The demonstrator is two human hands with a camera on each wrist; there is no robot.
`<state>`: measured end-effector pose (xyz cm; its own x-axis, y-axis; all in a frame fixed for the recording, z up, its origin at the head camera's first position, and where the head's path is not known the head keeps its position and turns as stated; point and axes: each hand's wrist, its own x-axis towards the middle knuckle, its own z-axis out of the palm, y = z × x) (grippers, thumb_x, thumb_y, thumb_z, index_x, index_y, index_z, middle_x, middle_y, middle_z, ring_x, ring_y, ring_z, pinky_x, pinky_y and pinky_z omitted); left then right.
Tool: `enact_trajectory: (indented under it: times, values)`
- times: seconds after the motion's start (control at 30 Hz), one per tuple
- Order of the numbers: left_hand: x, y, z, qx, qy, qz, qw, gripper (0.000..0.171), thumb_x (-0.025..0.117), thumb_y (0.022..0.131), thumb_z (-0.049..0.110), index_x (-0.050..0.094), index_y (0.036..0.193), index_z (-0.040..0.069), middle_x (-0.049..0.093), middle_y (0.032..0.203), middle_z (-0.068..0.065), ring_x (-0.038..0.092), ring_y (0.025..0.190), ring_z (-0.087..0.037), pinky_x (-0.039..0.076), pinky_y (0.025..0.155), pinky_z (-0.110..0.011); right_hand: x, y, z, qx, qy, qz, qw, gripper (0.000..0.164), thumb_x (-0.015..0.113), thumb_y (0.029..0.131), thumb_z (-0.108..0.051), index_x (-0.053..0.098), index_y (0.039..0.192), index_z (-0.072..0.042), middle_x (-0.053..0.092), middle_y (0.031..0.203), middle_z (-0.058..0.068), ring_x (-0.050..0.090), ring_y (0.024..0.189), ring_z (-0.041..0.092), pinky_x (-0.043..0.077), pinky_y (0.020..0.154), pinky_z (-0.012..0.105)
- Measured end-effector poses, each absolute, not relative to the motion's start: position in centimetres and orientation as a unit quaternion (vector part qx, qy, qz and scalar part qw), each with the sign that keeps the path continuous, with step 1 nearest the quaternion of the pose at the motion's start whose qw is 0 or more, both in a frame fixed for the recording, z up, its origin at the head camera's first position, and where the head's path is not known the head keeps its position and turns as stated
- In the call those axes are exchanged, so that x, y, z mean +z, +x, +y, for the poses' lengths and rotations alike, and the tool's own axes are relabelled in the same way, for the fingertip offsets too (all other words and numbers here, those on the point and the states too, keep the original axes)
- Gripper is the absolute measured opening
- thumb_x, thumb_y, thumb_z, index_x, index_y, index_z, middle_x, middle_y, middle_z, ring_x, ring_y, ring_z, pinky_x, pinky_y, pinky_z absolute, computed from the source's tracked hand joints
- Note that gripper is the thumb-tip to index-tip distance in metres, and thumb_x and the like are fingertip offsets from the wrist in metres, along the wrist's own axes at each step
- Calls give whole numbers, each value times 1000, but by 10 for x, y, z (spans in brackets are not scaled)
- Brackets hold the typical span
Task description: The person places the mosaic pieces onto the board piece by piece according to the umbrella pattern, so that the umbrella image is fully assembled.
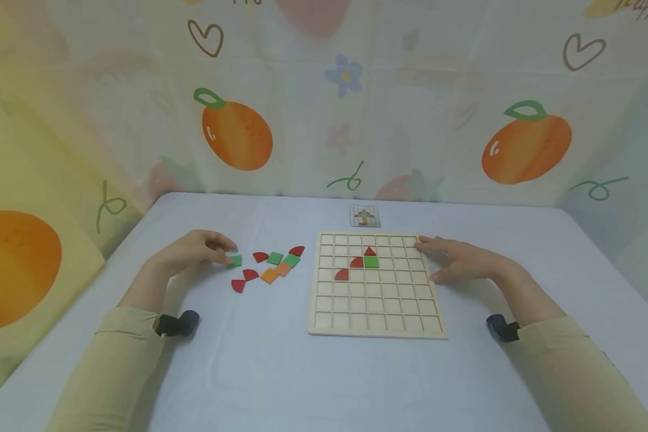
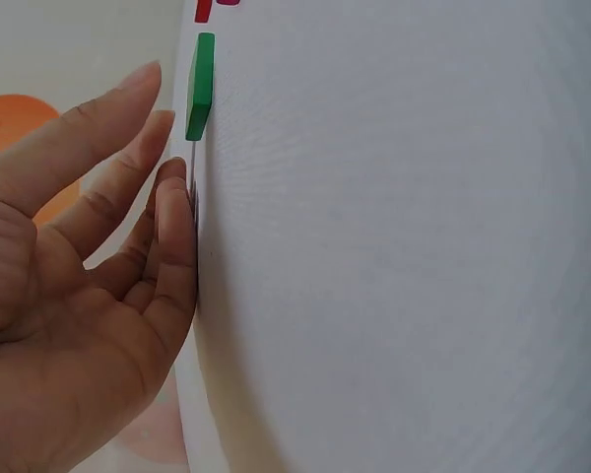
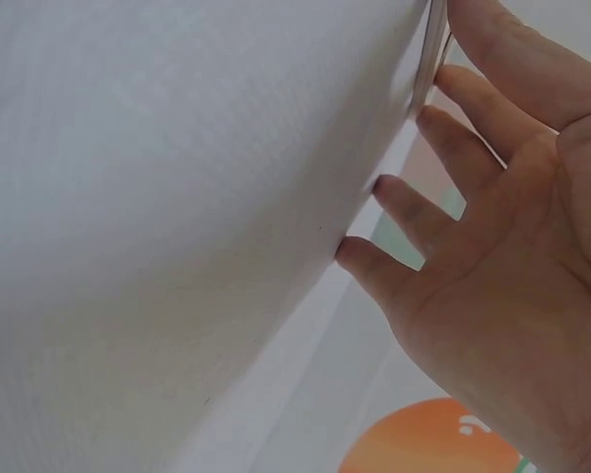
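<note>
My left hand (image 1: 194, 247) is at the left of the table, thumb and fingers apart. Right at its fingertips lies a green square tile (image 1: 236, 261); in the left wrist view the same green tile (image 2: 201, 87) stands just beyond the fingers, with nothing between them. On the right, my right hand (image 1: 461, 259) rests with spread fingers at the right edge of a wooden grid board (image 1: 351, 305). The board bears a red triangle (image 1: 369, 252), a green square (image 1: 371, 262) beneath it, and two red quarter-circles, one (image 1: 357, 262) beside the square and another (image 1: 342, 275) lower left.
Between the left hand and the board lie several loose tiles: red quarter-circles (image 1: 260, 257), green squares (image 1: 275, 258) and orange squares (image 1: 269, 275). Behind the board is a small card (image 1: 365, 216) with a coloured grid picture. A fruit-patterned cloth (image 1: 399, 120) hangs behind the white table.
</note>
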<state>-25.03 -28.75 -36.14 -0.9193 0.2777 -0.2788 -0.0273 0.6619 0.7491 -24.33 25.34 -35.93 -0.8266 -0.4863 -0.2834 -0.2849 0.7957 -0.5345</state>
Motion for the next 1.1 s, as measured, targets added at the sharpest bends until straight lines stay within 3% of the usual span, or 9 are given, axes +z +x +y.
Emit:
enact_trajectory:
  times: [0.6,0.9,1.1]
  values:
    - [-365,-250,-284,373,65,910,170,42,74,77,25,63,112,4,55,108,-13,44,101,-26,39,85,-34,-355,-240,253,-254,-212,920,210,80,72,75,-38,35,143,-16,17,154,6,3,140,39,7,105,63]
    - [-363,-247,-282,364,68,913,170,38,71,79,24,64,110,4,57,110,-14,44,105,-27,39,88,-40,-357,-242,254,-252,-210,921,211,81,72,75,-39,34,143,-16,17,154,5,2,140,39,6,106,62]
    - [-367,-248,-282,361,69,917,156,35,73,77,24,64,107,6,56,101,-10,45,98,-25,41,82,-34,-357,-241,255,-253,-211,920,211,80,72,76,-39,35,143,-16,17,154,5,2,140,38,6,105,62]
